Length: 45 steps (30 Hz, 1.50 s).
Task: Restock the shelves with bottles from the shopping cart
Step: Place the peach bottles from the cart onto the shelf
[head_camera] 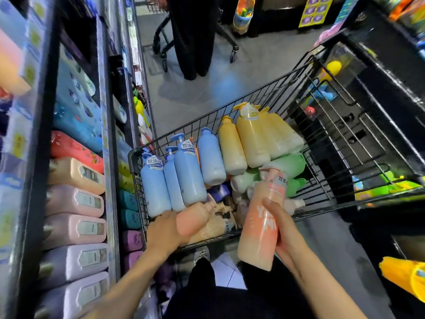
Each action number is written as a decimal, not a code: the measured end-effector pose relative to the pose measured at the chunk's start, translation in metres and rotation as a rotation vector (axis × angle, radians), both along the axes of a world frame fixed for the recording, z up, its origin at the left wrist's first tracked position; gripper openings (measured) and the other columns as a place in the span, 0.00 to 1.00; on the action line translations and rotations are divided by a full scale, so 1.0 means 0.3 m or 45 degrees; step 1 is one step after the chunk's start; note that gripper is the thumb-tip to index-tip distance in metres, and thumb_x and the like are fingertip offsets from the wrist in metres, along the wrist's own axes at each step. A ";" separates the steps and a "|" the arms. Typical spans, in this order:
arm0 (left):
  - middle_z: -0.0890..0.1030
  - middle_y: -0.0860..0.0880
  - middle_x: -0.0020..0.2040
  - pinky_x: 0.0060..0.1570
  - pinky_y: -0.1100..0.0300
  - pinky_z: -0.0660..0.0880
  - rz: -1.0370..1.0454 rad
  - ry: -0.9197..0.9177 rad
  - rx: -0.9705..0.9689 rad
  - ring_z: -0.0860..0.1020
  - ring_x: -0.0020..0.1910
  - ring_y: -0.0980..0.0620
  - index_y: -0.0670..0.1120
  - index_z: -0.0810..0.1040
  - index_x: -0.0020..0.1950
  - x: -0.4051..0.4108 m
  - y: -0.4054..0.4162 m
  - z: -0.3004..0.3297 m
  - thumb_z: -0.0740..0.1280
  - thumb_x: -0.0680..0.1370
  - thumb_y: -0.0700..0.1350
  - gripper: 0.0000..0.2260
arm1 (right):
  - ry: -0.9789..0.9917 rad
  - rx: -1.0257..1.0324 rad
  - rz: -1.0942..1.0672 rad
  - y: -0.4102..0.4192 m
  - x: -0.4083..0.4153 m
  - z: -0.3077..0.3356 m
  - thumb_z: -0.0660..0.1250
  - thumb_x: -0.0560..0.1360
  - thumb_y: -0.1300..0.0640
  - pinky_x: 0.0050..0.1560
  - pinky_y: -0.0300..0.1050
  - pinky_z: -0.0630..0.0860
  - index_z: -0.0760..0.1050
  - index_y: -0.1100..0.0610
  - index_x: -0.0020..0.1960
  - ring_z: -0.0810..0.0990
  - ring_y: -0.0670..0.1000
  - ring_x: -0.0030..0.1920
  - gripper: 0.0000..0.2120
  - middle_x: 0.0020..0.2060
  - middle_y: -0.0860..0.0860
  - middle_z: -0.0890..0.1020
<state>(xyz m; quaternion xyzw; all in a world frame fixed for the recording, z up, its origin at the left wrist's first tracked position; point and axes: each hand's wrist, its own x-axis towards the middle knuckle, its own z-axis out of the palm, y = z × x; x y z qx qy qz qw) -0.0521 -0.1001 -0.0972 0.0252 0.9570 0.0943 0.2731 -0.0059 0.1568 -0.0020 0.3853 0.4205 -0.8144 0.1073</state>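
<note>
Bottles: two peach pump bottles in hand, both over the cart (305, 65), nothing on the shelves (108, 157) yet from this grab.

Risks as I read them:
- Right bottle (261, 224) is held low on the body, thumb across the front, fingers hidden behind. Pump end points away and up, so the weight sits above the grip. Looks top-heavy; a quick swing left toward the shelf could make it pivot or slip out.
- Left bottle (195, 218) is still down among the pile, lying on its side, pump toward the cart's middle. Its pump head sits close to other pump heads. Pulling it straight out could snag one and drag a neighbour along.
- Blue bottles (174, 178) lean against the cart's left wall just beside the left hand. Lifting the peach one could knock them and let them slide down.
- Both hands loaded means no free hand to steady anything on the shelf, which already looks tightly packed.

Pose:
- Left hand (166, 229) reaches in over the cart's near rim, palm wrapped over the base end of its bottle, forearm coming in from lower left.
- Right hand (279, 231) grips its bottle at mid-body, tilted, clear of the pile, forearm from lower right.
</note>
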 end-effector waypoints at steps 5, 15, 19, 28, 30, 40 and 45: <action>0.77 0.51 0.50 0.46 0.53 0.77 0.347 0.063 0.195 0.79 0.49 0.48 0.50 0.75 0.52 0.070 0.098 0.211 0.65 0.58 0.69 0.31 | 0.074 0.021 0.238 0.095 -0.053 0.039 0.69 0.69 0.53 0.61 0.64 0.72 0.73 0.64 0.63 0.77 0.61 0.50 0.26 0.48 0.63 0.79; 0.79 0.52 0.43 0.31 0.67 0.68 1.462 0.444 0.901 0.77 0.36 0.57 0.48 0.75 0.49 0.315 0.426 0.421 0.79 0.62 0.51 0.22 | 0.304 0.030 0.822 0.328 -0.144 0.105 0.72 0.65 0.52 0.37 0.50 0.79 0.74 0.62 0.58 0.80 0.58 0.37 0.25 0.40 0.62 0.80; 0.80 0.54 0.38 0.23 0.73 0.68 1.877 0.683 1.091 0.77 0.26 0.65 0.54 0.73 0.43 0.507 0.547 0.470 0.76 0.69 0.42 0.14 | 0.365 -0.008 1.086 0.328 -0.117 0.093 0.71 0.65 0.51 0.39 0.49 0.79 0.76 0.57 0.53 0.81 0.53 0.33 0.19 0.36 0.56 0.83; 0.80 0.53 0.41 0.33 0.62 0.74 2.601 1.091 0.968 0.79 0.37 0.55 0.51 0.73 0.50 1.065 0.737 0.542 0.75 0.71 0.43 0.13 | 0.461 -0.063 1.807 0.158 0.175 0.126 0.70 0.64 0.52 0.40 0.48 0.78 0.78 0.58 0.53 0.82 0.52 0.36 0.19 0.37 0.56 0.83; 0.82 0.48 0.44 0.40 0.54 0.76 2.740 1.177 0.978 0.81 0.41 0.47 0.51 0.74 0.47 1.189 0.781 0.556 0.77 0.69 0.44 0.14 | 0.527 -0.104 1.972 0.104 0.281 0.150 0.70 0.64 0.53 0.33 0.44 0.78 0.77 0.56 0.51 0.82 0.50 0.33 0.17 0.35 0.54 0.83; 0.82 0.51 0.40 0.29 0.67 0.72 3.238 1.722 0.658 0.80 0.31 0.59 0.47 0.76 0.50 1.937 1.137 0.601 0.77 0.69 0.42 0.14 | 0.598 -0.431 2.714 0.002 1.098 0.270 0.73 0.66 0.59 0.37 0.44 0.77 0.76 0.57 0.55 0.81 0.51 0.35 0.18 0.37 0.54 0.83; 0.82 0.46 0.40 0.32 0.59 0.73 3.406 1.920 0.576 0.80 0.33 0.51 0.43 0.76 0.52 2.301 1.334 0.628 0.75 0.59 0.52 0.26 | 0.586 -0.493 2.960 0.097 1.576 0.306 0.70 0.67 0.57 0.47 0.52 0.76 0.73 0.62 0.63 0.79 0.59 0.43 0.25 0.45 0.62 0.81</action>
